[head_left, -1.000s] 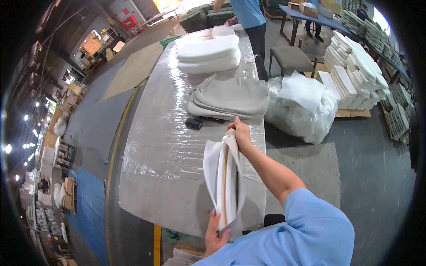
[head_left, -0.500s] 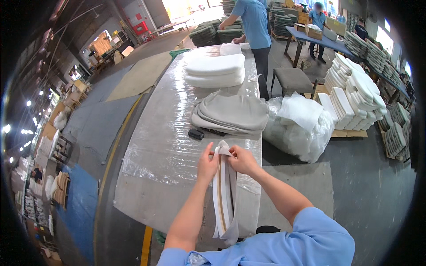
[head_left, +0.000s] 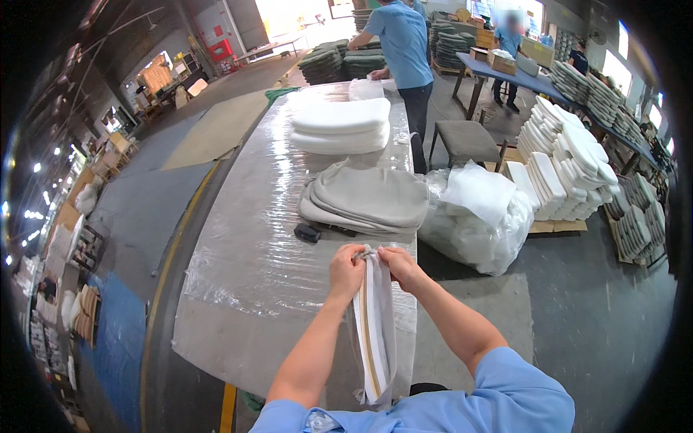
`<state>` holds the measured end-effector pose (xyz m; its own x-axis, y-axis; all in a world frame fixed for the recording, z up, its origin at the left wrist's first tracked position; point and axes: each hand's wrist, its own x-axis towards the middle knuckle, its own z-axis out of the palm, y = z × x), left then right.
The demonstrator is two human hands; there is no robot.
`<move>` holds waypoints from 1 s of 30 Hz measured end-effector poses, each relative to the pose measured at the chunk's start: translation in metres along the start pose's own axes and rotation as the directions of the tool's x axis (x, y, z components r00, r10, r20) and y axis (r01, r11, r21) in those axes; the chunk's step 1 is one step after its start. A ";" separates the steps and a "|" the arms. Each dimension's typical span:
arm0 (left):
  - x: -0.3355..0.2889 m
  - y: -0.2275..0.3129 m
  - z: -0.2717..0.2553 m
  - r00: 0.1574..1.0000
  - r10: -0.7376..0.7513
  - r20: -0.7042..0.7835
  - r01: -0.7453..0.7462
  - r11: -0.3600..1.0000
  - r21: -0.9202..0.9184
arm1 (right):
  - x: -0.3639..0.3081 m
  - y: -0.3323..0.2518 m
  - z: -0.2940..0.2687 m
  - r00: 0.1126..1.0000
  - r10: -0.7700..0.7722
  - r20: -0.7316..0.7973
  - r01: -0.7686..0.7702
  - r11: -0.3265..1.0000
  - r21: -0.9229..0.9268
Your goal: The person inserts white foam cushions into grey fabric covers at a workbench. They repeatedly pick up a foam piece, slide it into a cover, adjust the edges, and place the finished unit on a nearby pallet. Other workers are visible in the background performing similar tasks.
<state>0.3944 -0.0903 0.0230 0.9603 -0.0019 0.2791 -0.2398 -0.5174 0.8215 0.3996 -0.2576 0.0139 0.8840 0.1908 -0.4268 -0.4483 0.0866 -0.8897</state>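
A long grey-and-white cloth cover hangs lengthwise over the near right part of the table, its lower end close to the person's blue shirt. A tan line runs down its white inner strip. Its far end is up between the two hands: the left hand has its fingers curled together and clamped on the edge, and the right hand pinches the other side, just beside it. The exact placing of each fingertip is too small to tell.

Just beyond the hands, a small black object lies on the clear plastic film that covers much of the table. Next comes a pile of grey covers, with a bulging clear bag on the floor to its right. Farther along the table sit stacked white cushions. To the right are a grey-topped stool and heaped white pads. A co-worker in blue stands at the table's far end, near dark green stacks.
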 end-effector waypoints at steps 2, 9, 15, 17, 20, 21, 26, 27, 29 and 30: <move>-0.001 0.001 -0.002 0.998 -0.054 0.039 0.056 0.996 -0.063 | 0.001 0.002 -0.003 1.000 0.012 0.016 -0.012 0.999 0.046; 0.003 0.005 -0.011 0.972 0.207 0.109 -0.216 0.973 0.075 | 0.003 0.012 -0.003 0.996 0.090 -0.018 -0.077 0.929 0.363; 0.007 0.007 -0.017 0.917 0.336 0.213 -0.374 0.911 0.175 | 0.001 0.009 0.007 0.995 0.103 -0.014 -0.087 0.897 0.434; 0.010 0.009 -0.016 0.914 0.340 0.223 -0.385 0.900 0.204 | 0.001 0.009 0.006 0.995 0.093 -0.022 -0.075 0.905 0.418; 0.018 0.008 -0.019 0.946 0.237 0.223 -0.292 0.919 0.266 | 0.001 0.008 0.011 0.995 0.099 -0.031 -0.082 0.934 0.348; 0.020 0.007 -0.022 0.948 0.233 0.217 -0.287 0.920 0.268 | 0.000 0.007 0.013 0.993 0.108 -0.038 -0.091 0.945 0.313; 0.018 0.007 -0.027 0.946 0.190 0.264 -0.269 0.914 0.303 | 0.002 0.014 0.022 1.000 0.014 -0.018 -0.007 0.940 0.340; 0.017 0.010 -0.026 0.933 0.224 0.283 -0.299 0.918 0.259 | 0.005 0.018 0.018 0.999 -0.039 -0.033 0.047 0.941 0.334; 0.015 0.011 -0.027 0.907 0.287 0.309 -0.352 0.918 0.183 | 0.009 0.023 0.015 0.989 -0.135 -0.066 0.148 0.954 0.261; 0.015 0.008 -0.029 0.923 0.269 0.276 -0.312 0.942 0.125 | 0.010 0.023 0.015 0.980 -0.182 -0.083 0.195 0.962 0.192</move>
<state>0.4024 -0.0701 0.0482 0.8608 -0.3776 0.3413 -0.5079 -0.5937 0.6242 0.3956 -0.2387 -0.0086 0.9587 0.0903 -0.2698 -0.2845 0.3083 -0.9078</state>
